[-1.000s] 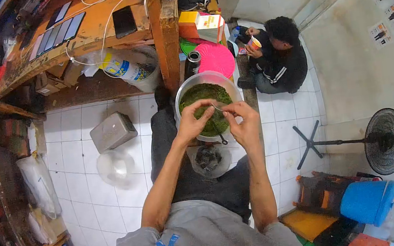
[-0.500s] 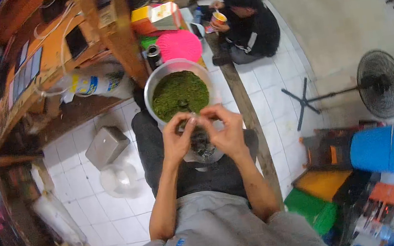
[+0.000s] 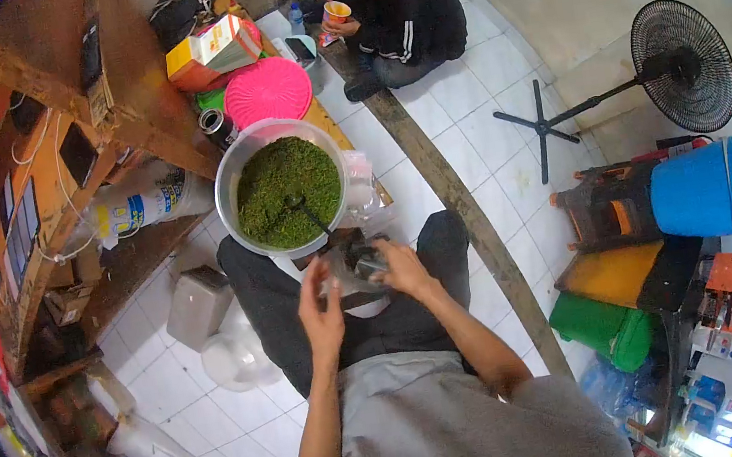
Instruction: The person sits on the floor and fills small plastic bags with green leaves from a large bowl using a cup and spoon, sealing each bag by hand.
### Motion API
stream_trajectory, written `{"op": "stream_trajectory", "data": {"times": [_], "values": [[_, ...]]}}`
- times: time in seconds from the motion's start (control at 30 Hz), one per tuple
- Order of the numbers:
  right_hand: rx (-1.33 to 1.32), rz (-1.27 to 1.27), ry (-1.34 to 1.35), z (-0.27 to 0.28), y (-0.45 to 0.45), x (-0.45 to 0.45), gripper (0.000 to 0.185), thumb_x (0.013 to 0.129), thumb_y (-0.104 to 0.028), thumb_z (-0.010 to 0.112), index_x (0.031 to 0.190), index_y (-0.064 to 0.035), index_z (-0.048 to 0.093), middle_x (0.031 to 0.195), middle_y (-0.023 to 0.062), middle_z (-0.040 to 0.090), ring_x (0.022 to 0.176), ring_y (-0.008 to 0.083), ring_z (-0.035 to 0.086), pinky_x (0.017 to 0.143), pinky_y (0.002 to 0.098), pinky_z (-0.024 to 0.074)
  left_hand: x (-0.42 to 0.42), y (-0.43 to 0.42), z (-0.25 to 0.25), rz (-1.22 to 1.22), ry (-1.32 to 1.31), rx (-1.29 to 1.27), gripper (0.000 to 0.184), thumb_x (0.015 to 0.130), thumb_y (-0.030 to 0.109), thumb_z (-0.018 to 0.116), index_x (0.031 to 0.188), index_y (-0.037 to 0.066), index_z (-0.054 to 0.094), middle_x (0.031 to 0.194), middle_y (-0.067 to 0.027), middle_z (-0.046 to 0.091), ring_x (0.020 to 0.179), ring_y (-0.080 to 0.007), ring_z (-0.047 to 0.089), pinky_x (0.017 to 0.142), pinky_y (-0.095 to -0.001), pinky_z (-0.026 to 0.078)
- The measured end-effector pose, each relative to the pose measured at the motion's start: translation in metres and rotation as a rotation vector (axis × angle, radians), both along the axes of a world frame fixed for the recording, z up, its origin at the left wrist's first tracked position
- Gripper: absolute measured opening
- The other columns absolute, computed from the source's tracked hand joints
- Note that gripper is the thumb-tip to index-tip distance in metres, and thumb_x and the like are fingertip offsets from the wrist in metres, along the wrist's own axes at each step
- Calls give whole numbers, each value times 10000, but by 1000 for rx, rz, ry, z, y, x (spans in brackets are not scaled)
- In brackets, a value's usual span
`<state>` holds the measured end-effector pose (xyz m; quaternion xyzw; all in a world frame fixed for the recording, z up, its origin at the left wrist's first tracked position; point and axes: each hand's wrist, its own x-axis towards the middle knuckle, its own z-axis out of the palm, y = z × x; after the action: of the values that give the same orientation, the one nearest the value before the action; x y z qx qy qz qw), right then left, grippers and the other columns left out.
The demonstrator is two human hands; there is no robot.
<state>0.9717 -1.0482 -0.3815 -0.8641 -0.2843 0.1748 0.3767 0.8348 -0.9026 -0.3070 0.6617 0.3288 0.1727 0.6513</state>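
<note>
My right hand (image 3: 404, 267) is closed on a see-through plastic thing (image 3: 355, 271) with something dark in or behind it; I cannot tell whether it is a bag or a tub. At its left side my left hand (image 3: 320, 304) has its fingers apart, close to the plastic. Just beyond both hands stands a large whitish tub (image 3: 226, 196), filled with finely chopped green leaves (image 3: 281, 179). A black spoon (image 3: 308, 213) is stuck in the leaves, its handle slanting towards me.
Beyond the tub are a pink lid (image 3: 267, 91), a dark can (image 3: 217, 126) and a yellow-orange box (image 3: 213, 48). A person (image 3: 407, 15) with a cup sits on the floor. A fan (image 3: 685, 64), a blue bin (image 3: 701, 189) and a green bin (image 3: 601, 327) stand at right; wooden shelving is at left.
My hands were pinched together near the tub's edge; they have now parted and lowered. My left fingers have spread, while the right grips the plastic. The view has shifted, showing the tub further left.
</note>
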Motion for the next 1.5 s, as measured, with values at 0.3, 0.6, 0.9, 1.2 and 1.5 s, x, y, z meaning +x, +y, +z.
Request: {"op": "stream_trajectory", "data": {"times": [0.3,0.6,0.9,1.2,1.5], "values": [[28,-248,-187,-110,91,136,213,728,-27,772,926,22,710,963,252,685,918,440,673,826,506,531,-43,19,-1,109,76,-140,362,1023,87,623,1371,-4,586,1178,-97,676,1105,-161,626,1002,-300,481],[-143,-104,-178,-174,95,155,271,687,-54,846,879,-4,662,930,205,664,933,422,659,815,472,535,-79,13,-15,145,132,-158,358,1022,97,638,1357,-21,592,1108,-94,694,993,-150,655,902,-284,525],[-57,-95,-301,-184,100,158,173,704,-3,787,832,-19,671,852,175,686,865,395,659,777,485,537,-57,18,8,112,72,-182,344,1023,94,637,1341,-31,592,1096,-89,691,989,-147,655,915,-284,521],[-137,-55,-358,-141,85,158,113,743,10,650,828,-38,705,847,184,672,840,404,642,761,490,527,-44,8,3,76,33,-240,348,1010,50,633,1349,-17,589,1098,-92,691,1000,-147,659,907,-281,527],[224,-295,263,-130,59,185,156,842,16,538,859,-11,691,866,84,686,792,235,645,712,389,514,-6,-3,9,-82,79,-257,340,1015,135,663,1317,-16,630,1062,-58,704,975,-119,655,890,-263,518]]}}
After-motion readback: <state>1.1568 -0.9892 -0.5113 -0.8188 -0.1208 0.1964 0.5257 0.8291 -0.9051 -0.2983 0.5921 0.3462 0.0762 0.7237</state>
